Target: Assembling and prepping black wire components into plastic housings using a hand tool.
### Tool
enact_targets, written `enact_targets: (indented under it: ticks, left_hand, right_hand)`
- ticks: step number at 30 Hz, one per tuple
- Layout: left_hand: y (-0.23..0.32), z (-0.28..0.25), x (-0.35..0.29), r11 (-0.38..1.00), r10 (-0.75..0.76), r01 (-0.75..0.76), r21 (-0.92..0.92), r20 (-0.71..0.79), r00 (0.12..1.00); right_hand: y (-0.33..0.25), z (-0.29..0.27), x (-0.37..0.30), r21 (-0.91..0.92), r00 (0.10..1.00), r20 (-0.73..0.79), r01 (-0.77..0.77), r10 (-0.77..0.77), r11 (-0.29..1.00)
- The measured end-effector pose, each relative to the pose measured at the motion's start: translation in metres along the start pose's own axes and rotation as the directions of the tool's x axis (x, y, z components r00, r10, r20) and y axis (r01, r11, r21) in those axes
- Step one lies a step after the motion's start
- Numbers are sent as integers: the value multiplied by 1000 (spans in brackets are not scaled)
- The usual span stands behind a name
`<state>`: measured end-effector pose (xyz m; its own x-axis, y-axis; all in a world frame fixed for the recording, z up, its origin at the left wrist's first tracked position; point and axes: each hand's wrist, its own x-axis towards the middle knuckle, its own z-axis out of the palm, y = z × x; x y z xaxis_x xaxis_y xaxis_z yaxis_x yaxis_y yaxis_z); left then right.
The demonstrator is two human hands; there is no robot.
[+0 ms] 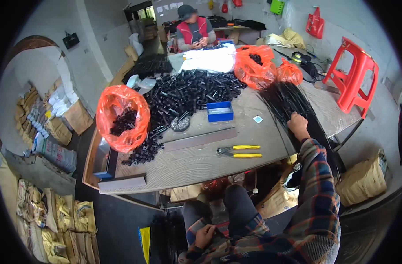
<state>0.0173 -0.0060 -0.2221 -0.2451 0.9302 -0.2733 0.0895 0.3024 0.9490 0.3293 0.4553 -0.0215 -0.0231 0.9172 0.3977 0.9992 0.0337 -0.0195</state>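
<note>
My right hand (299,126) reaches out over the right side of the table, its fingers closed on the pile of long thin black strips (293,103). How many strips it grips cannot be made out. My left hand (204,236) is low by my lap, fingers curled; whatever may be in it is hidden. Between the two, yellow-handled pliers (240,151) lie on the table. Beyond them are a long grey metal bar (201,139), a small blue box (220,112) and a round dish (180,124) of small parts. A large heap of black tubular parts (196,90) spreads behind these.
Orange plastic bags (123,115) stand on the table (267,132), and a red stool (352,77) sits at its right. Across the table a person (194,31) in a red vest handles something small. Sacks (363,178) are on the floor at both sides; black strips (168,237) stand near my legs.
</note>
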Motion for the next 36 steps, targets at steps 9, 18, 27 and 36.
enact_targets:
  ticks: [9, 18, 27, 36]
  left_hand:
    - [-6, 2, 6, 998, -37, 41, -56, 73, 997]
    - [12, 3, 2, 983, -37, 48, -175, 64, 997]
    - [2, 1, 3, 968, -78, 90, -235, 63, 995]
    - [-10, -4, -2, 969, -92, 93, -230, 17, 996]
  right_hand:
    - [11, -29, 9, 126, 994, 113, -13, -1, 992]
    - [-26, -34, 13, 269, 944, 328, -140, 47, 953]
    - [-37, -30, 14, 617, 924, 373, -181, -82, 766]
    - [-85, -37, 42, 785, 992, 105, -43, -64, 618]
